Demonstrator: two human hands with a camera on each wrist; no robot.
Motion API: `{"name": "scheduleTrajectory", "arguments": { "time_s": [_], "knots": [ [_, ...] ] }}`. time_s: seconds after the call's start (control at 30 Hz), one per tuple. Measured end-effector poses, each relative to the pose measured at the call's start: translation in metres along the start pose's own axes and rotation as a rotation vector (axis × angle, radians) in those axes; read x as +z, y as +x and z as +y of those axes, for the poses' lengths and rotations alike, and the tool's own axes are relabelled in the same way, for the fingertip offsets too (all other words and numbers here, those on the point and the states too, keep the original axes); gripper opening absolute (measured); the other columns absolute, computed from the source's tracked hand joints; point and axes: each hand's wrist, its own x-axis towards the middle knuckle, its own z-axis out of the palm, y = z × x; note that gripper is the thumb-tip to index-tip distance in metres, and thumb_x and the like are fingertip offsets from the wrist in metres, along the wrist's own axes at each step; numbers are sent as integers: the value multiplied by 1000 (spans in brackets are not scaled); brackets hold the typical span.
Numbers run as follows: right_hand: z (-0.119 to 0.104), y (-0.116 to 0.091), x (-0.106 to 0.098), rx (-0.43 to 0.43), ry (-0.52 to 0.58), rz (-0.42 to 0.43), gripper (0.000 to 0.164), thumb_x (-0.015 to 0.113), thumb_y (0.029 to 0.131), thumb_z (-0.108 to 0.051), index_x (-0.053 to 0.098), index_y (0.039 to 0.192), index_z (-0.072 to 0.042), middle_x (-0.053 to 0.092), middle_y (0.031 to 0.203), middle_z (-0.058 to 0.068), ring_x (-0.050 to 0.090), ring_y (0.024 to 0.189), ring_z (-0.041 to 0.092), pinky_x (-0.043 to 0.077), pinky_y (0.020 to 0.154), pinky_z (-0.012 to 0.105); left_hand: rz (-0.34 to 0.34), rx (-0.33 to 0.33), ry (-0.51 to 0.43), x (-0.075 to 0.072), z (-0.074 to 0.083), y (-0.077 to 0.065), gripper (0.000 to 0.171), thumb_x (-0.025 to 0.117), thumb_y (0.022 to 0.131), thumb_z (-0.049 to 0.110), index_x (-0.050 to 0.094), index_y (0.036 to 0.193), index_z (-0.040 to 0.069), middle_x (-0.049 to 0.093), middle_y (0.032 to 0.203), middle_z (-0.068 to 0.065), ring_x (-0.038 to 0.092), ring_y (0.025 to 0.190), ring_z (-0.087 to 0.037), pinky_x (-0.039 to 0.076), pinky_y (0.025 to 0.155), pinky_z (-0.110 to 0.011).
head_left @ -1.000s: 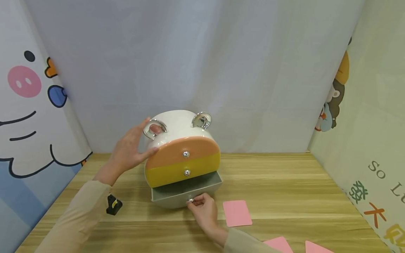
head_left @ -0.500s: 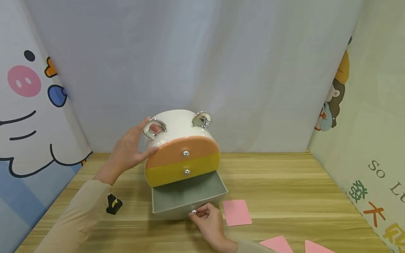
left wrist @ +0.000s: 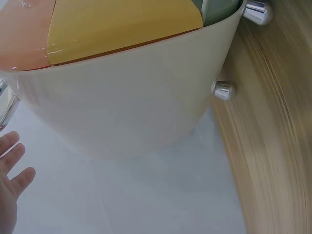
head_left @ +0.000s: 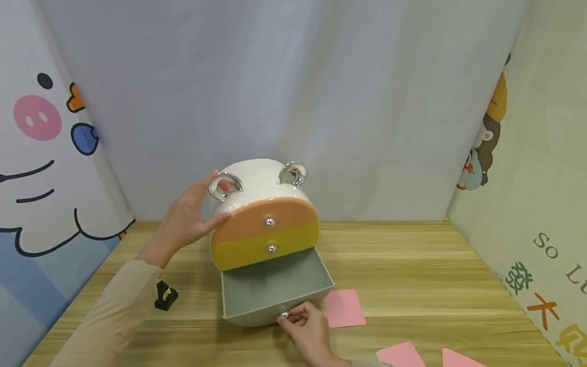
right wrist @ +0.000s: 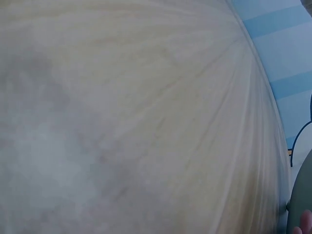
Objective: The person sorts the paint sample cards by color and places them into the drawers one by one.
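Observation:
A small white cabinet with silver ears stands on the table, its orange and yellow drawers pushed in. The grey-green bottom drawer is pulled far out, and no item shows inside it. My right hand pinches its silver knob between thumb and fingers. At the cabinet's upper left, my left hand rests with its thumb at the front edge, beside the left ear. The left wrist view shows the left fingers straight. Only right fingertips show in the right wrist view.
A pink card lies just right of the drawer. Two more pink cards, one at the front and another pink card, are cut by the frame. A small black object lies near the left sleeve. Printed cloth walls surround the table.
My right hand has drawn the bottom drawer outward, toward me and slightly right, so more of its inside shows. The left hand has stayed at the cabinet's side.

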Motion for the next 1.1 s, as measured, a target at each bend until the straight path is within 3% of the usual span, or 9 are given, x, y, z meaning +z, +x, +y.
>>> {"name": "scheduleTrajectory", "arguments": {
  "time_s": [0.13, 0.3, 0.57, 0.7, 0.93, 1.1],
  "knots": [
    [-18, -8, -5, -7, 19, -15, 19, 71, 72, -1, 56, 81, 7, 62, 73, 9, 53, 58, 4, 45, 54, 15, -4, -1, 1, 1, 0, 0, 86, 64, 79, 45, 19, 146, 14, 41, 135, -22, 41, 118, -40, 40, 87, -58],
    [-21, -10, -6, -3, 25, -21, 19, 71, 72, -1, 55, 81, 6, 62, 74, 9, 53, 59, 4, 46, 55, 15, -2, 0, 3, 1, 0, 0, 86, 64, 79, 45, 19, 146, 13, 41, 135, -21, 42, 119, -39, 40, 88, -57],
    [16, 2, -2, 35, 34, -39, 24, 73, 72, -8, 56, 86, 3, 64, 78, 6, 56, 62, 6, 47, 56, 18, 1, 0, 2, 1, 1, 0, 86, 66, 79, 43, 20, 145, 13, 41, 135, -21, 41, 119, -39, 40, 88, -57],
    [14, 0, -7, 45, 38, -65, 28, 75, 72, -12, 57, 88, 2, 65, 80, 5, 58, 64, 8, 48, 56, 18, 3, 2, 1, 2, 1, 0, 86, 66, 78, 42, 20, 145, 13, 41, 135, -21, 41, 119, -39, 40, 87, -57],
    [4, 6, -36, -9, -97, -173, 34, 76, 70, -21, 59, 91, 1, 64, 78, 2, 59, 66, 10, 48, 59, 20, 5, 2, 1, 1, 2, 0, 87, 65, 79, 43, 19, 146, 13, 41, 135, -22, 41, 119, -40, 40, 88, -57],
    [4, 21, -67, -70, -157, -297, 33, 76, 69, -13, 60, 91, 6, 65, 81, 7, 60, 69, 13, 49, 61, 20, 9, 1, -1, 1, 1, 0, 86, 66, 79, 43, 20, 145, 12, 42, 134, -23, 41, 118, -40, 41, 87, -57]
  ]
}}
